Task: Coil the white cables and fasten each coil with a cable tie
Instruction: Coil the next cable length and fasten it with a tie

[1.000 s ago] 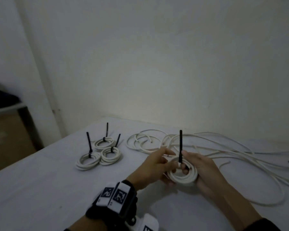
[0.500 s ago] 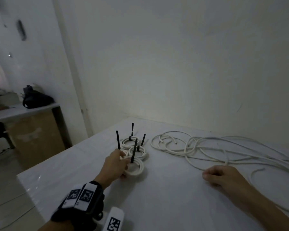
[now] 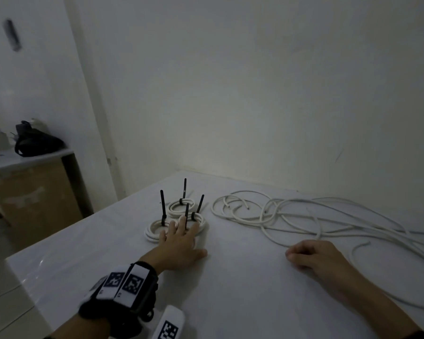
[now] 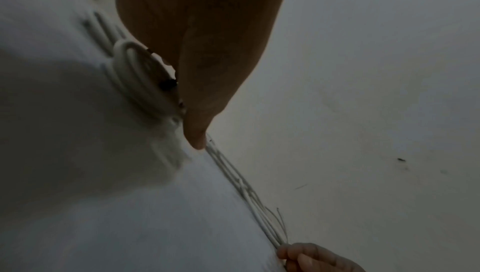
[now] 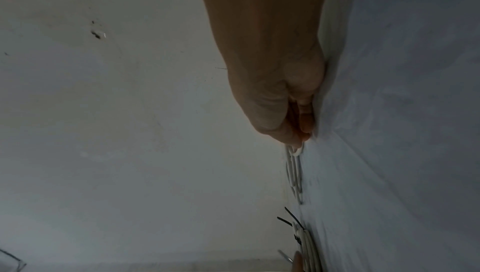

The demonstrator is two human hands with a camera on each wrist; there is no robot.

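- Four tied coils [image 3: 181,217] now sit bunched together at the left of the surface [image 3: 230,289], each with a black cable tie [image 3: 162,206] sticking up from it.
- By my read those four are finished, though the tie tails are untrimmed.
- Still to do: the loose white cables [image 3: 304,216] sprawl in loops across the right side, uncoiled and untied. How many separate cables lie there, I cannot tell.
- The left hand [image 3: 179,245] lies flat over the nearest coil, fingers [image 3: 173,227] straight and spread, gripping nothing.
- The right hand [image 3: 316,255] rests on the surface just beside the loose cables, fingers curled under; the right wrist view shows cable at its fingertips, but whether it has actually hold of a strand I cannot tell.
- Against a second ago: both hands held that fourth coil in the middle, tie upright; now it sits with the other three.
- Half a second back the left hand was curled around it, setting it down; now it has opened out flat.
- The right hand has hardly moved since then.
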